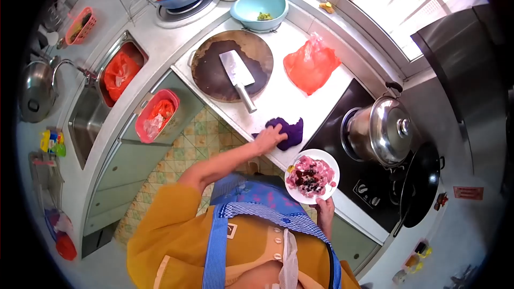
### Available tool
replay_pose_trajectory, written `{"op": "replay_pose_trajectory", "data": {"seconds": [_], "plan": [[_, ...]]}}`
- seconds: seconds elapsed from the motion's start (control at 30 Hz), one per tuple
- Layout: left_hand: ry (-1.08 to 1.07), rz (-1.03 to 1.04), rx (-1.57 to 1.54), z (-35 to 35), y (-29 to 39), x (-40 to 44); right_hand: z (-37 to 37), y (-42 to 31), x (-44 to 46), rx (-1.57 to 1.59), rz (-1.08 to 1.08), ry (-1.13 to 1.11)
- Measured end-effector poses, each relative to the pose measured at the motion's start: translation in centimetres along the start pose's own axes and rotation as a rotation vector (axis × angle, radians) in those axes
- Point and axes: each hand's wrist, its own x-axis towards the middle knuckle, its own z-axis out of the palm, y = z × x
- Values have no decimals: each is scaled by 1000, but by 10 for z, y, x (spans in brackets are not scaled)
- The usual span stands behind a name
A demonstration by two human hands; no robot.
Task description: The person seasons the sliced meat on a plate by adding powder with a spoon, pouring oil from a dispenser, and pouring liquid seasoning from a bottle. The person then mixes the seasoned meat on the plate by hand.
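My left hand (pixel 271 138) rests on a dark purple cloth (pixel 289 133) that lies crumpled near the counter's front edge; whether its fingers grip the fabric is hard to make out. In my right hand (pixel 324 208) is a white plate (pixel 303 198), held by its lower rim, with sliced pink meat (pixel 319 174) and dark pieces on it. The plate is close to the stove's front left corner. Behind the cloth, a cleaver (pixel 236 69) lies on a round wooden chopping board (pixel 206 69), its handle reaching past the board's edge.
A red plastic bag (pixel 313 67) lies right of the board, below a light blue bowl (pixel 257 10). The stove (pixel 332 128) bears a lidded steel pot (pixel 375 134) and a black wok (pixel 423 184). At left are a sink (pixel 91 123) and a pink bin (pixel 143 123).
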Motion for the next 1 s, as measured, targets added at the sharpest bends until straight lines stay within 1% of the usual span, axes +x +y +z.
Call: {"op": "replay_pose_trajectory", "data": {"seconds": [0.07,0.13,0.2,0.27,0.33,0.37,0.4,0.47,0.53,0.6,0.67,0.7,0.73,0.77,0.8,0.83,0.87,0.9,0.93,1.0], "plan": [[36,-103,27,-10,-13,33,3,-5,13,-65,-7,28],[156,-209,135,0,-38,75,10,-6,28,-93,-12,16],[231,-286,157,-7,-64,122,23,-3,45,-95,0,-13],[336,-280,135,-36,-72,155,37,7,66,-123,-6,-50],[233,-263,128,-64,-72,167,60,9,86,-56,78,-79],[205,-280,124,-78,-69,166,66,18,99,-29,77,-133],[209,-272,74,-92,-64,160,76,21,110,-35,79,-154],[251,-136,-162,-105,-76,141,87,33,130,-6,130,-199],[329,-69,-285,-121,-77,109,105,29,139,9,221,-173],[504,10,-334,-124,-85,69,108,35,149,33,238,-218],[407,-212,-583,-148,-79,16,103,37,155,-72,234,-245],[429,-277,-655,-162,-82,-11,103,32,151,-113,231,-243],[463,-327,-720,-172,-85,-43,108,22,144,-76,317,-234],[536,-381,-707,-176,-91,-78,106,11,139,-145,390,-247],[599,-459,-772,-181,-98,-116,92,4,145,-342,423,-317],[693,-568,-829,-186,-99,-157,110,-31,133,-636,457,-450],[775,-617,-820,-181,-105,-201,101,-36,138,-689,499,-553],[855,-661,-811,-175,-110,-244,137,-66,125,-737,562,-612],[903,-774,-770,-180,-109,-283,173,-83,124,-711,592,-710],[1022,-939,-715,-182,-111,-357,254,-81,130,-790,357,-816]]}}
